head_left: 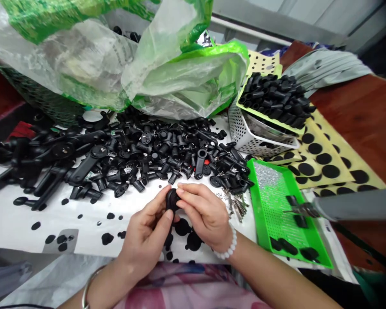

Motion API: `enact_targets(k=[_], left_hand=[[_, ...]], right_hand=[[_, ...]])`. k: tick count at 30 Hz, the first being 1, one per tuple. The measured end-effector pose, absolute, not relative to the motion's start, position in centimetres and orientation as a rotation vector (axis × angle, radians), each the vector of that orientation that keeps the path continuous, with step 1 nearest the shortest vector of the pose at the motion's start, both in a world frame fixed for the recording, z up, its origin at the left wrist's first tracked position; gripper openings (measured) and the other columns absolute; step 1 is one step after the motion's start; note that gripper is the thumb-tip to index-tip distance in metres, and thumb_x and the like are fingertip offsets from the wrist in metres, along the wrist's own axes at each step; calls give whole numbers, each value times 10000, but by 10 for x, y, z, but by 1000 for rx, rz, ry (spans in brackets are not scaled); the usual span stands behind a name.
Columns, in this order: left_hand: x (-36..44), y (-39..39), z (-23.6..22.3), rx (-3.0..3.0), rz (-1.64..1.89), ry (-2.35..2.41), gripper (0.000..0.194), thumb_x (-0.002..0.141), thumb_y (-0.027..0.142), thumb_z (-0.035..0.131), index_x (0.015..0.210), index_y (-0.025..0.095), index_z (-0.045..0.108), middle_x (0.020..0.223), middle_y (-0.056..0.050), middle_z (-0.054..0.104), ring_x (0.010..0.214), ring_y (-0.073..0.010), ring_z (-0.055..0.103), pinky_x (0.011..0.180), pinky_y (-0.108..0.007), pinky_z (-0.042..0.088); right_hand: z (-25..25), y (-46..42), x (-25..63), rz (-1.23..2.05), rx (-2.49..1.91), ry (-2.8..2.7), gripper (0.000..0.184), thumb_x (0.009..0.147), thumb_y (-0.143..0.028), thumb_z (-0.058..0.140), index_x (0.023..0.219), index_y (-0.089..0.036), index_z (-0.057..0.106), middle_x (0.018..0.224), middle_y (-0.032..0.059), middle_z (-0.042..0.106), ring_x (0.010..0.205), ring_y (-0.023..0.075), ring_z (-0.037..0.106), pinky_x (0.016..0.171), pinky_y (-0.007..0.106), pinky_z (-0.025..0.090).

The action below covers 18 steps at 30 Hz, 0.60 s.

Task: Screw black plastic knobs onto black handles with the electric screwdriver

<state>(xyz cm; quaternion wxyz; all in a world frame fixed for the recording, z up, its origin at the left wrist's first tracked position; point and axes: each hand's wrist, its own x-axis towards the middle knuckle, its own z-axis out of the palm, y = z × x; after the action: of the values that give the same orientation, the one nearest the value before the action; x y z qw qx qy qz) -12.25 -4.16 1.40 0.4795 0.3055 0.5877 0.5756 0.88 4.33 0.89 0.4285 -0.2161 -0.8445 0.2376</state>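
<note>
Close to the near edge of the white table, my left hand (149,234) and my right hand (207,214) meet around a black plastic part with a rounded end (171,201). The left thumb and fingers grip its sides. My right fingertips pinch at its round end; whether they also hold something small there is hidden. Black round pads (182,227) lie on the table just below the hands. Beyond the fingers spreads a heap of black plastic parts (161,146), with longer black arm pieces (86,165) to the left.
Right of my hands sits a green tray (255,210) with small silver pieces and black parts. A grey tool (357,204) with a thin tip reaches over it. Behind stand a white basket (241,131), black tubes (273,96), sheets of round stickers (323,171) and plastic bags (186,86).
</note>
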Motion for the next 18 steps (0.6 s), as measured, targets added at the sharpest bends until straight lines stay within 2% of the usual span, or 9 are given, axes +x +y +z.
enact_targets(k=[3,7,10,12,15,18], left_hand=[[-127,-43,10,781,1423,1423,456,728,268,711,1174,190,654,1124,-75,709,986,-231,665,831,-273,537],[-133,-48,4,980,1426,1541,346,747,227,701,1091,257,698,1084,-30,727,933,-220,682,845,-283,528],[-134,-52,3,1188,1429,1587,391,757,175,685,1127,302,691,1082,-16,731,950,-227,682,870,-296,517],[-135,-54,3,1317,1437,1575,454,763,134,669,1169,338,664,1097,-9,727,954,-228,683,871,-303,517],[-138,-58,6,1456,1446,1528,525,742,96,671,1181,382,642,1101,-3,725,936,-238,687,856,-319,527],[-140,-63,12,1533,1486,1461,538,718,103,676,1168,396,646,1029,-9,748,865,-253,696,820,-349,546]], right_hand=[[13,42,16,682,-484,-2129,287,847,-116,590,1121,-198,614,1047,104,651,966,171,623,815,320,554],[15,38,26,1084,-443,-2004,416,830,-286,656,1227,-211,556,1137,117,620,1039,202,598,898,364,520],[12,35,28,1317,-564,-1852,393,837,-314,652,1212,-231,571,1070,87,623,919,157,615,852,323,530],[12,33,27,1329,-553,-1841,348,828,-292,664,1163,-223,598,1003,70,625,852,138,605,790,292,539],[19,27,27,1218,-502,-1875,277,844,-235,634,1118,-212,603,984,79,624,857,150,599,755,292,540],[29,19,28,1084,-416,-1908,299,847,-194,603,1144,-209,571,959,96,612,830,166,598,693,292,549]])
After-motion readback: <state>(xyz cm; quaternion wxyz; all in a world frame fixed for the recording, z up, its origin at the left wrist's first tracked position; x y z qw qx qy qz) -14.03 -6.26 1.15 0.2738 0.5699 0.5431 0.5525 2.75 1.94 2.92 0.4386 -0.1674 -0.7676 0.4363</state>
